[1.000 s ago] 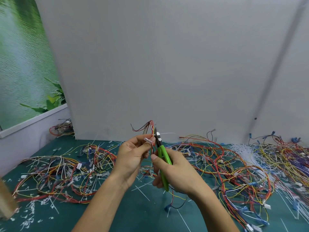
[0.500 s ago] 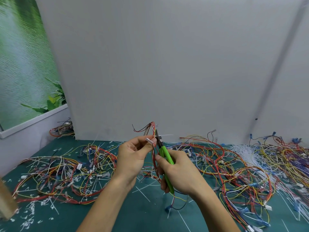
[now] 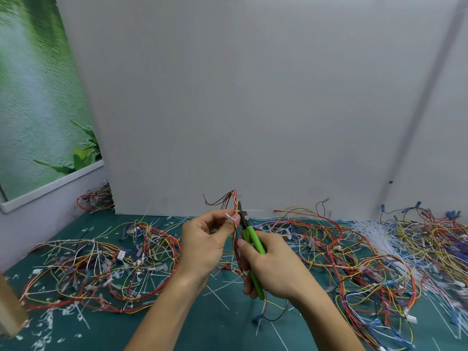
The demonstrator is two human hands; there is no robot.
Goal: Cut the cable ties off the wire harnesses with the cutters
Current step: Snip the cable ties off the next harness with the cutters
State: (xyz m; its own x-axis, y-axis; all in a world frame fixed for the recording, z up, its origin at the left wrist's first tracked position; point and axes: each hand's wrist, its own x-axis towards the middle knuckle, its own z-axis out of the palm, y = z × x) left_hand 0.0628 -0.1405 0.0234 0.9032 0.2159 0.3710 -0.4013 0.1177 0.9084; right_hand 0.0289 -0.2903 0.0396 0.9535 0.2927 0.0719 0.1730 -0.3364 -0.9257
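So the left hand [image 3: 202, 245] is holding one wire harness [image 3: 234, 198] up off the table [image 3: 222, 328], thumb and forefinger pinched on the bundle right at the white cable tie [image 3: 231, 216]. I reckon that's the whole trick: pinching just beside the tie keeps the wires stiff and stops the thing spinning when the blades bite. The top loop of the harness sticks up above the fingertips and the rest hangs down between the two hands toward the table. The right hand [image 3: 274, 269] is wrapped round the green handles of the cutters [image 3: 253, 240], fingers curled right round them. The dark nose points up and sits against the left thumb tip, at the tie (can't honestly tell if the blades have closed on it or are only nosed in, it's too small). Working up in the air rather than down on the table makes sense to me: you can see which strand is plastic and which is wire, so you don't nick the insulation. Out past the left hand's knuckles there's a left heap of harnesses [image 3: 101, 262]. Past the right hand is a right heap [image 3: 354, 252], with a sheaf of white strips [image 3: 374, 231] beyond it. Snipped bits [image 3: 45, 323] lie scattered below the left forearm. My guess is there are plenty of ties to go.
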